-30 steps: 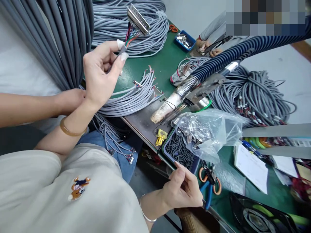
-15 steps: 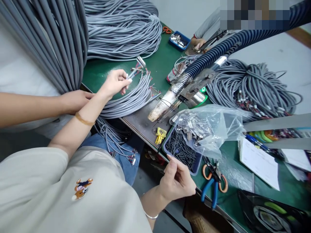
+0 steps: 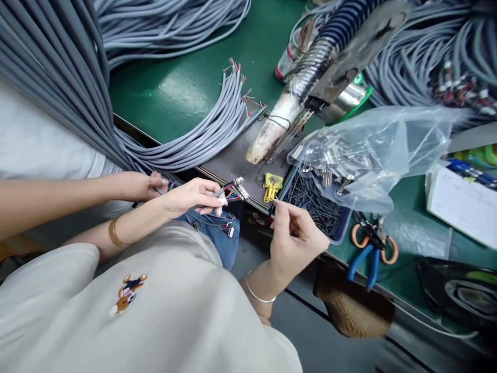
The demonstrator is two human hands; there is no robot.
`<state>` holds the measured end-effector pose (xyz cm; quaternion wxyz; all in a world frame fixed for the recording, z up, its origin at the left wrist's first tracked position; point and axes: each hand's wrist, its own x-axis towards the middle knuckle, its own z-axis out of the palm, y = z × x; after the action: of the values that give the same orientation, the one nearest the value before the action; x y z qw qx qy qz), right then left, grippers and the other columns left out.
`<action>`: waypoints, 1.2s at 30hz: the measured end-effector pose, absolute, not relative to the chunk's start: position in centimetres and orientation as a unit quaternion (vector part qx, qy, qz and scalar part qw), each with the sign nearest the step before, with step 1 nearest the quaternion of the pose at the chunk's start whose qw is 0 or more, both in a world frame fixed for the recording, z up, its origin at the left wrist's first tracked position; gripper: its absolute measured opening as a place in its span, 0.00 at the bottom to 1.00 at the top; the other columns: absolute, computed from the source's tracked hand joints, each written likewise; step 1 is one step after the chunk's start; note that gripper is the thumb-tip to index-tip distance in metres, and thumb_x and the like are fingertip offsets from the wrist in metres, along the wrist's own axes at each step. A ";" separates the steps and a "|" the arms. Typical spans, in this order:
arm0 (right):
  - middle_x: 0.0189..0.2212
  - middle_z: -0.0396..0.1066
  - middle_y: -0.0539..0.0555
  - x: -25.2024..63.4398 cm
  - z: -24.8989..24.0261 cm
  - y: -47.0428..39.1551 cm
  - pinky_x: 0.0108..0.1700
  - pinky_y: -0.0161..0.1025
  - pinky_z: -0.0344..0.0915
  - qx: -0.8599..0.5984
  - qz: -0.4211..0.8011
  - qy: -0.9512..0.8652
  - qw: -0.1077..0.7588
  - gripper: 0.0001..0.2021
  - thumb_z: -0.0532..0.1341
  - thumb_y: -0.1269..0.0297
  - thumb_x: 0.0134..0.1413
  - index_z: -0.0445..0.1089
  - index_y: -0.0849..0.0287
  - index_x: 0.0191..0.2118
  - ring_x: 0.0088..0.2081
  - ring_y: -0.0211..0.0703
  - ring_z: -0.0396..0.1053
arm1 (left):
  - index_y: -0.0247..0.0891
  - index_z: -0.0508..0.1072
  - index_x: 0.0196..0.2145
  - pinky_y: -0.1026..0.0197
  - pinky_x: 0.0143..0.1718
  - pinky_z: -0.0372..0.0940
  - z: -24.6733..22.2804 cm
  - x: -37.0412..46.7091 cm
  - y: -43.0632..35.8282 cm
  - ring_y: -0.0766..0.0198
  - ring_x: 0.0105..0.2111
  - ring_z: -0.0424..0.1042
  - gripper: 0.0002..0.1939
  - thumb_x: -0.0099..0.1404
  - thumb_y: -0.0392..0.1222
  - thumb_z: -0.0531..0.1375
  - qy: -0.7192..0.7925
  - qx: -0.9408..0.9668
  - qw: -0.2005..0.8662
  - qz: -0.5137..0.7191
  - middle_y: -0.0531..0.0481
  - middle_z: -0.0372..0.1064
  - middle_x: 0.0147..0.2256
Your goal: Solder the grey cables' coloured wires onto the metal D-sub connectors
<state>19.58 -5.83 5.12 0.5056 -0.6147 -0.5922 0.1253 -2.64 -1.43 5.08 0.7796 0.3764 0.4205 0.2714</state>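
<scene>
My left hand [image 3: 196, 197] is closed around the end of a grey cable. Out of that grip come short coloured wires leading to a metal multi-pin connector [image 3: 241, 190], held just off the table edge. My right hand [image 3: 297, 233] is in a pinch in front of the box of black sleeves; whatever sits between its fingertips is too small to make out. Close to those fingertips lies a yellow clip [image 3: 271, 191]. Below my left hand, more cables with connectors [image 3: 229, 227] rest on blue cloth at my lap.
A co-worker's hand [image 3: 149, 186] is at my left, by hanging grey cables [image 3: 54, 72]. A bundle with stripped ends [image 3: 217, 129] lies on the green table [image 3: 174, 98]. A fume hose nozzle [image 3: 267, 134], bagged metal shells [image 3: 341, 155], black-sleeve box [image 3: 344, 223] and pliers [image 3: 367, 264] stand rightward.
My left hand has brought the cable and connector from above the bundle down to the table edge. My view has shifted closer to the table, and both hands are nearer each other.
</scene>
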 end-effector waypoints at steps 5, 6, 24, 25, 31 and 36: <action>0.30 0.81 0.53 18.9 5.0 -5.8 0.25 0.33 0.62 -0.626 0.192 -0.604 0.455 0.13 0.64 0.56 0.63 0.81 0.59 0.39 0.21 0.33 0.66 | 0.31 0.75 0.27 0.69 0.21 0.50 5.2 -2.2 -1.2 0.77 0.17 0.58 0.11 0.55 0.41 0.71 0.423 0.414 0.761 0.265 0.47 0.76 0.25; 0.31 0.81 0.53 18.9 4.9 -5.8 0.24 0.33 0.61 -0.622 0.202 -0.609 0.449 0.12 0.64 0.57 0.62 0.81 0.58 0.40 0.21 0.32 0.63 | 0.30 0.75 0.26 0.69 0.20 0.50 5.5 -2.1 -1.0 0.77 0.17 0.58 0.11 0.55 0.41 0.71 0.424 0.428 0.754 0.261 0.47 0.76 0.25; 0.26 0.75 0.49 18.6 3.4 -5.7 0.26 0.35 0.53 -0.597 0.325 -0.566 0.466 0.12 0.65 0.59 0.62 0.82 0.55 0.46 0.22 0.32 0.57 | 0.30 0.78 0.34 0.71 0.18 0.51 5.7 -1.0 -1.2 0.77 0.17 0.56 0.15 0.52 0.40 0.74 0.434 0.439 0.716 0.326 0.50 0.76 0.24; 0.26 0.75 0.49 18.5 3.3 -5.7 0.26 0.35 0.53 -0.597 0.327 -0.562 0.469 0.12 0.65 0.59 0.62 0.82 0.55 0.46 0.22 0.32 0.56 | 0.29 0.78 0.34 0.71 0.18 0.50 5.7 -1.0 -1.2 0.77 0.17 0.56 0.16 0.51 0.40 0.75 0.434 0.437 0.717 0.328 0.50 0.76 0.24; 0.27 0.76 0.50 18.3 3.2 -5.8 0.26 0.35 0.55 -0.601 0.331 -0.556 0.470 0.12 0.64 0.58 0.62 0.82 0.55 0.45 0.22 0.32 0.58 | 0.29 0.79 0.32 0.70 0.18 0.51 5.4 -1.2 -1.1 0.76 0.17 0.57 0.15 0.59 0.46 0.72 0.421 0.460 0.711 0.324 0.46 0.77 0.25; 0.25 0.75 0.49 18.2 3.2 -5.8 0.24 0.35 0.53 -0.612 0.315 -0.557 0.465 0.13 0.64 0.57 0.61 0.83 0.55 0.44 0.21 0.32 0.54 | 0.29 0.79 0.29 0.69 0.19 0.50 5.4 -1.4 -1.1 0.77 0.17 0.57 0.19 0.63 0.52 0.69 0.404 0.480 0.708 0.324 0.45 0.78 0.26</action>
<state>18.24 -5.81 3.21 0.4645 -0.6123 -0.5567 0.3152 -1.36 -1.05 5.35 0.7083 0.4796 0.4044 0.3236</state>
